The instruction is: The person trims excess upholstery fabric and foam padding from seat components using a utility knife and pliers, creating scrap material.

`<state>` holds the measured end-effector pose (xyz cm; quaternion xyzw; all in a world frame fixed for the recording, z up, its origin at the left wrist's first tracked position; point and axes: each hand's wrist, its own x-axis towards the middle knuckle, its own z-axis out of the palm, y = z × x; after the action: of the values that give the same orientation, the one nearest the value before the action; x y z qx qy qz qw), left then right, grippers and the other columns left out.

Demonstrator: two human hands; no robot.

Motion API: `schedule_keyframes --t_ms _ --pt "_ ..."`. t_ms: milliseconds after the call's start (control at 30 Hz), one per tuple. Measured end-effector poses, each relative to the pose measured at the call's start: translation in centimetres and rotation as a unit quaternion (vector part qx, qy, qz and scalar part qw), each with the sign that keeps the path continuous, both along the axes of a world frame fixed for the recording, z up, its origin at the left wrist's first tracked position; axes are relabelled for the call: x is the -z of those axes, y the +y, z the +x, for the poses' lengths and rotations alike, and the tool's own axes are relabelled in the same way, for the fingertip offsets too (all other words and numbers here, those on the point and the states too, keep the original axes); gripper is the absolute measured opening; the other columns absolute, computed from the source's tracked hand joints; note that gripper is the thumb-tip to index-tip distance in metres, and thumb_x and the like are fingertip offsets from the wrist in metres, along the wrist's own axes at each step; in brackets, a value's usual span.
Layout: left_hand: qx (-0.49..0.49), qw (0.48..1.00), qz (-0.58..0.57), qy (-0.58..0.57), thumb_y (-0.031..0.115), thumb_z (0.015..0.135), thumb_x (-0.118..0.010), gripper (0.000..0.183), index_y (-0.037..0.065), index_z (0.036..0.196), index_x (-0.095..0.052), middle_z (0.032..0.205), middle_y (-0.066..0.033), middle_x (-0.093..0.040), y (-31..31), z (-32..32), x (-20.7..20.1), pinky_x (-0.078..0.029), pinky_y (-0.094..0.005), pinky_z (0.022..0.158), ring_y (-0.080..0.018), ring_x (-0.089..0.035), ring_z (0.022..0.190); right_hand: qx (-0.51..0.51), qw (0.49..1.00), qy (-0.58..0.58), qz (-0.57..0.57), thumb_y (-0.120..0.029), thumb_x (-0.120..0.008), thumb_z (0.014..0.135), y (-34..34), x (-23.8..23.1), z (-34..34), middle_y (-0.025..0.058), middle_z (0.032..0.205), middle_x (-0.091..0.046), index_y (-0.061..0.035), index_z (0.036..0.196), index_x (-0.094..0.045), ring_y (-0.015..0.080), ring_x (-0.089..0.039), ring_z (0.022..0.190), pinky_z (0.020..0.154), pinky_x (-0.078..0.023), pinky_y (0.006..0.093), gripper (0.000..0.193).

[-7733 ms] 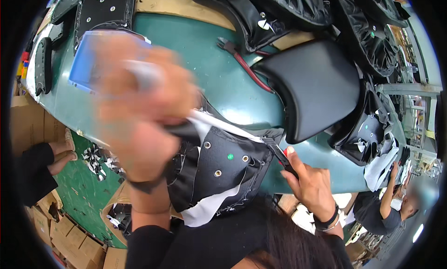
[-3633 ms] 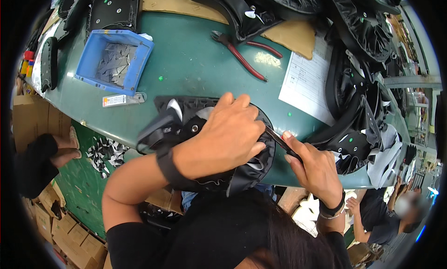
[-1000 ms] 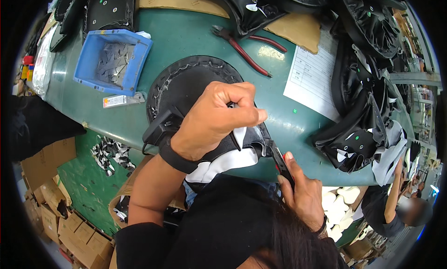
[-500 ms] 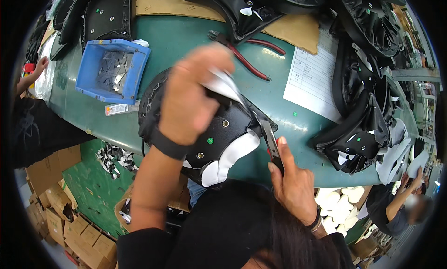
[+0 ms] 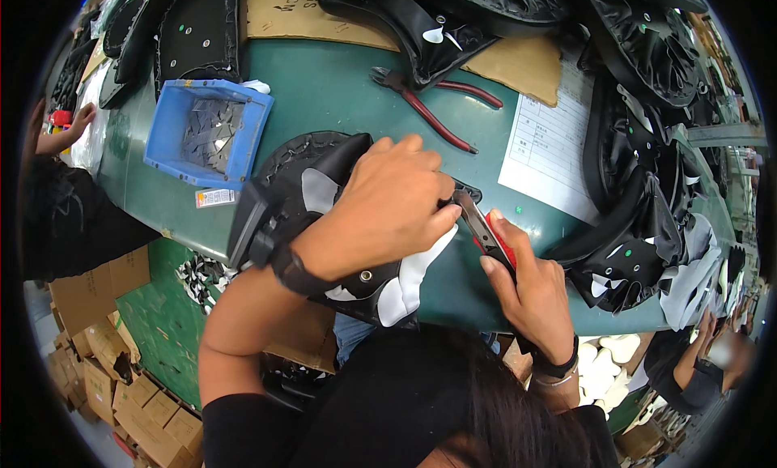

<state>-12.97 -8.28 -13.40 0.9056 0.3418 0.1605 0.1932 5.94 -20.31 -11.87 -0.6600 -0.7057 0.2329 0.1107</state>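
Right hand point(image 5: 534, 294) is gripping a knife point(image 5: 488, 238), blade point(image 5: 468, 207) pointing toward eleven o'clock, handle point(image 5: 503, 243) five. Left hand point(image 5: 388, 201) is curling over upholstery point(image 5: 380, 278), hold hidden

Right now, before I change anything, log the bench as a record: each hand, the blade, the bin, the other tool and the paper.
Left hand: closed on black cover
Right hand: holding utility knife
Blade: extended, beside left fingertips; contact unclear
Bin: blue bin, grey pieces inside
Other tool: red-handled pliers, lying beyond cover
Paper: printed sheet, right of pliers
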Motion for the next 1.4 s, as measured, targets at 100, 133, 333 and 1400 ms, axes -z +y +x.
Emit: schedule_keyframes --t_ms 100,133,333,1400 --pt "0.000 0.991 -0.096 -0.098 0.019 0.081 -0.067 0.025 0.006 0.063 -0.054 0.063 -0.0039 -0.047 0.7 0.1 1.0 -0.032 -0.0295 0.063 -0.0196 -0.047 0.070 0.069 0.981 0.177 -0.042 -0.021 -0.060 0.093 0.6 0.8 -0.4 0.0162 0.069 -0.063 -0.0143 0.140 -0.046 0.0322 -0.061 0.052 0.051 -0.046 0.0409 0.049" --pt "-0.020 0.953 -0.212 -0.214 0.019 0.084 -0.065 0.028 0.007 0.063 -0.052 0.064 -0.0018 -0.043 1.1 0.0 0.9 -0.031 -0.0279 0.063 -0.0161 -0.045 0.069 0.096 0.966 0.218 -0.102 -0.021 -0.059 0.095 0.8 0.2 -0.5 0.0155 0.068 -0.063 -0.0130 0.140 -0.044 0.0300 -0.060 0.050 0.051 -0.047 0.0393 0.048" --pt "-0.035 0.731 -0.448 -0.514 0.025 0.096 -0.060 0.028 0.004 0.077 -0.058 0.075 0.0014 -0.053 2.9 -0.6 0.5 -0.039 -0.0230 0.069 -0.0079 -0.048 0.071 0.129 0.896 0.354 -0.236 -0.022 -0.056 0.097 -0.2 0.2 -1.5 0.0097 0.064 -0.060 -0.0086 0.141 -0.041 0.0194 -0.057 0.043 0.046 -0.046 0.0337 0.048" --pt "-0.049 0.989 0.125 -0.067 0.025 0.079 -0.071 0.025 0.008 0.065 -0.062 0.117 -0.0077 -0.057 -1.2 -7.5 -1.1 -0.039 -0.0481 0.082 -0.0292 -0.051 0.105 -0.111 0.991 -0.047 -0.056 -0.024 -0.070 0.084 -5.2 -3.2 -1.2 0.0086 0.065 -0.058 -0.0211 0.135 -0.056 0.0302 -0.058 0.059 0.058 -0.043 0.0423 0.053"
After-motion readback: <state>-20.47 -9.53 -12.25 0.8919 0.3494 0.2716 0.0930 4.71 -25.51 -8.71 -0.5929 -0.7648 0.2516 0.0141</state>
